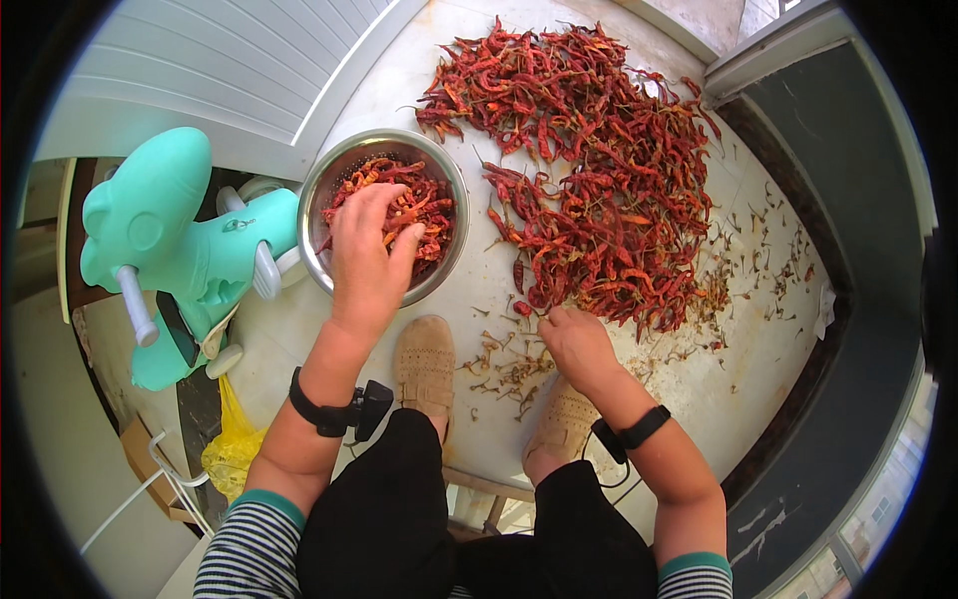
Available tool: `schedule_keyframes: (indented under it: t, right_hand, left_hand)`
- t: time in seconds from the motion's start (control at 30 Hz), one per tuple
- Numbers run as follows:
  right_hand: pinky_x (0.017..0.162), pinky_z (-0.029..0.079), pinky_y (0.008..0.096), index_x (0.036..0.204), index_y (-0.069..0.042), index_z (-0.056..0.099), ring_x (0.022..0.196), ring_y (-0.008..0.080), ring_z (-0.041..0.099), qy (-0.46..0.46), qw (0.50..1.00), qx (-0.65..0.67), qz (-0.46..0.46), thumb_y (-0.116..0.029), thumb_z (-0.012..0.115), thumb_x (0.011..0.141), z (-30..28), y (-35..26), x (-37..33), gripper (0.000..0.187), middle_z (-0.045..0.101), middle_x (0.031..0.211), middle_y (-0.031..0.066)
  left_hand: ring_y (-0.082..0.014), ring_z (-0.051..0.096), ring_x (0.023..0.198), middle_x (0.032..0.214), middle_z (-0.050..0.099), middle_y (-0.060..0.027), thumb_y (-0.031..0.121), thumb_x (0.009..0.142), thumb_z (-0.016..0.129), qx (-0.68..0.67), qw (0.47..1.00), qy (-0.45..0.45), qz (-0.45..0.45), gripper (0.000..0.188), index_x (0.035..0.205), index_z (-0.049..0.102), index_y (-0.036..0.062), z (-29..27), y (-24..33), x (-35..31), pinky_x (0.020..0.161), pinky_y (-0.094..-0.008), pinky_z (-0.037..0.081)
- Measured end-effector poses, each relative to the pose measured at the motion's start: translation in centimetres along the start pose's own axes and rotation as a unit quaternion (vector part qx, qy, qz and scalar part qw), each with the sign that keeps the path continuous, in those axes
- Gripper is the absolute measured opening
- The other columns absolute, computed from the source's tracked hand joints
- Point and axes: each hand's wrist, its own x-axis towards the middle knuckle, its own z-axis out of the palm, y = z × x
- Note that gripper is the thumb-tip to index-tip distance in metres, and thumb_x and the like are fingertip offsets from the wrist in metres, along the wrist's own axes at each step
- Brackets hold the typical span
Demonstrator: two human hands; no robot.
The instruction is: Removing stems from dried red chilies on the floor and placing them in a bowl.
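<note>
Above a round stainless steel bowl (461, 210) hangs my left hand (367, 262), its thumb and fingers spread apart. Dried red chilies (427, 190) fill the part of the bowl that shows, just under those fingertips. On the floor at the far middle and right lies a big pile of dried red chilies (609, 190). My right hand (581, 347) is closed at the pile's near edge. Its fingertips are pressed together, and whatever they pinch is hidden. Small pale chili stems (504, 364) are scattered beside the right hand.
A turquoise ride-on toy (190, 235) stands left of the bowl, with a yellow plastic bag (232, 449) nearer. My shoes (424, 364) flank the loose stems. More stems (768, 250) lie right of the pile. A white ribbed panel (230, 70) and dark wall (848, 180) border the floor.
</note>
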Motion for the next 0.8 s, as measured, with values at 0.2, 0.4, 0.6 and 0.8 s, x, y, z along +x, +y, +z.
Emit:
schedule_keyframes:
  t: [0.2,0.4,0.6,0.8]
  right_hand:
    - [0.071,0.05,0.036,0.105,-0.009,0.061,0.087,0.0226,0.06,-0.013,0.997,-0.076,-0.014,-0.01,0.061,0.08,2.7,-1.0,2.7,0.025,0.056,0.093,0.0057]
    - [0.072,0.051,0.0355,0.112,-0.008,0.057,0.091,0.0233,0.058,-0.064,0.993,-0.085,-0.043,-0.012,0.061,0.082,5.3,-1.1,3.9,0.031,0.051,0.1,0.0074]
    - [0.069,0.051,0.036,0.112,-0.008,0.055,0.091,0.0227,0.059,-0.087,0.993,-0.086,-0.003,-0.014,0.064,0.081,5.6,-0.9,2.9,0.032,0.05,0.101,0.0066]
    - [0.063,0.049,0.0297,0.103,-0.003,0.061,0.071,0.0211,0.063,0.014,0.945,0.278,0.17,-0.016,0.064,0.087,3.0,0.5,0.8,0.02,0.062,0.087,0.0051]
  left_hand:
    - [-0.0233,0.064,0.082,0.096,0.064,-0.0122,0.003,0.085,0.065,-0.218,0.961,-0.171,-0.006,0.02,0.105,0.064,0.0011,1.0,2.3,-1.8,0.076,-0.0319,0.052]
    - [-0.0303,0.061,0.092,0.094,0.063,-0.0101,0.013,0.085,0.066,-0.214,0.897,-0.344,0.178,0.019,0.103,0.064,0.0082,2.8,3.2,-4.3,0.081,-0.0397,0.05]
    - [-0.0305,0.06,0.093,0.095,0.062,-0.0089,0.015,0.086,0.065,-0.213,0.884,-0.386,0.156,0.019,0.105,0.064,0.0109,3.2,3.8,-4.8,0.082,-0.0401,0.049]
    - [-0.031,0.061,0.094,0.1,0.063,-0.0095,0.013,0.086,0.065,-0.225,0.921,-0.307,0.081,0.022,0.107,0.063,0.0091,3.6,3.3,-4.9,0.081,-0.0403,0.05]
